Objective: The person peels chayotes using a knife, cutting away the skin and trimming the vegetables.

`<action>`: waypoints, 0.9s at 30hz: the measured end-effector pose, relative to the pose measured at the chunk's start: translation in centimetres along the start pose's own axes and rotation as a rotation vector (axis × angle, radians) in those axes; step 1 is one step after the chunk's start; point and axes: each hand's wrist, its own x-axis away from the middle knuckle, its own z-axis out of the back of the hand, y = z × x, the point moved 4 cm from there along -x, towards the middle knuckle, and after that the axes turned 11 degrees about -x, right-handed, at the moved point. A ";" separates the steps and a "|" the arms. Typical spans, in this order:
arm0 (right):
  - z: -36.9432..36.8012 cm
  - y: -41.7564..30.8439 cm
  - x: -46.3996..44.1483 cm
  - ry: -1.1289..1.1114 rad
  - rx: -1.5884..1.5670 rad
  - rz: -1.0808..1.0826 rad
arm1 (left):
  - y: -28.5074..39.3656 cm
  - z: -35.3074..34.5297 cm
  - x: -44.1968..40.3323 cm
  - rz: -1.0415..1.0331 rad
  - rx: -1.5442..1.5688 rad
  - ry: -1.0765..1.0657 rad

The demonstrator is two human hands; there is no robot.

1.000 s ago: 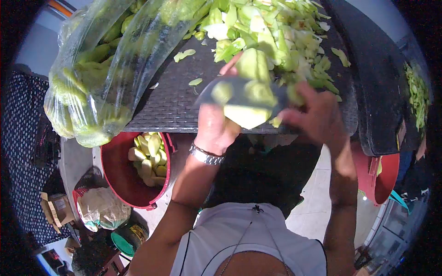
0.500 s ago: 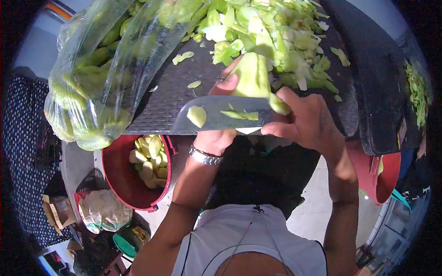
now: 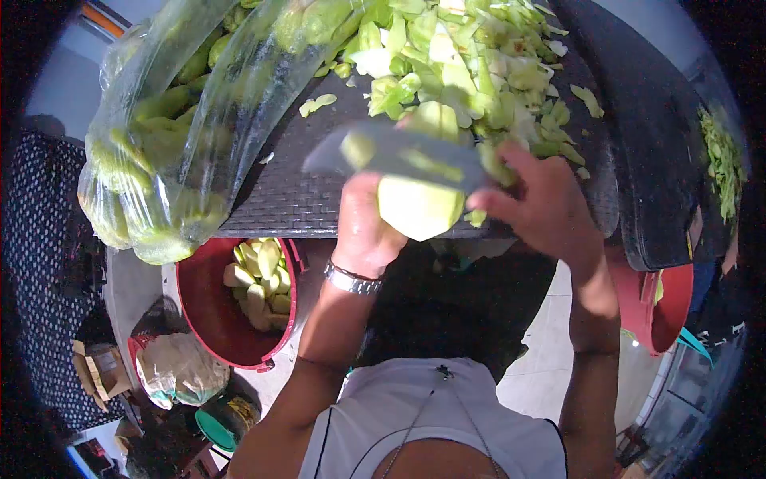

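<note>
My left hand (image 3: pixel 363 215), with a metal watch on its wrist, grips a partly peeled chayote (image 3: pixel 423 209) above the near edge of the table. The chayote's pale flesh faces me, and some of my fingers are hidden behind it. My right hand (image 3: pixel 542 199) is closed around the handle end of a broad-bladed knife (image 3: pixel 391 153), which is blurred by motion. The blade crosses in front of the chayote, pointing left, with bits of green peel stuck to it. A curl of peel hangs by my right fingers. Beyond my hands lies a heap of green peelings (image 3: pixel 471 64).
A clear plastic bag of unpeeled chayotes (image 3: pixel 152 176) lies on the left of the dark woven table (image 3: pixel 295 209). Below it stands a red bucket (image 3: pixel 191 307) holding pale peeled pieces. Another red container (image 3: pixel 678 307) is at the right, beside a black chair-like surface (image 3: pixel 650 176).
The knife has risen and tilted, its handle end lower on the right. The chayote has turned so more pale flesh faces me, and my left hand has shifted up slightly.
</note>
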 end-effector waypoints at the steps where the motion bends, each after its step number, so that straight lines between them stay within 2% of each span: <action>1: -0.4 -0.4 0.1 -0.048 0.003 0.058 | -0.1 -0.2 0.3 -0.008 0.147 -0.099; 4: 0.6 1.6 -1.6 0.009 0.019 0.058 | -0.2 0.6 0.9 0.071 -0.149 0.077; 5: 0.9 4.1 -2.4 0.089 0.155 0.044 | 0.5 -0.8 0.6 0.066 -0.165 0.125; 8: 2.9 7.8 -2.9 0.248 0.096 -0.089 | 0.9 -1.2 0.8 0.048 -0.159 0.106; 11: 2.4 7.4 -2.2 0.130 -0.015 -0.242 | 1.1 -1.8 0.9 0.049 -0.074 0.176; 14: 1.7 6.8 -1.5 0.238 -0.092 -0.159 | 0.7 -1.3 0.4 0.045 -0.081 0.197; 17: 1.4 2.7 0.1 0.225 -0.095 -0.094 | 0.7 -1.0 -0.3 0.025 -0.154 0.253; 18: 0.8 1.3 1.0 0.141 -0.082 -0.063 | 0.6 -1.0 -0.4 0.022 -0.178 0.280; 19: 0.1 0.1 1.8 0.058 -0.067 -0.032 | 0.4 -1.1 0.0 0.019 -0.056 0.259; 22: -1.8 -1.3 2.9 0.018 -0.049 0.136 | 0.7 -2.8 -0.2 0.120 0.005 0.152; 27: -2.2 -1.5 3.1 0.011 0.061 0.218 | -0.2 -1.6 -0.6 0.118 0.043 0.046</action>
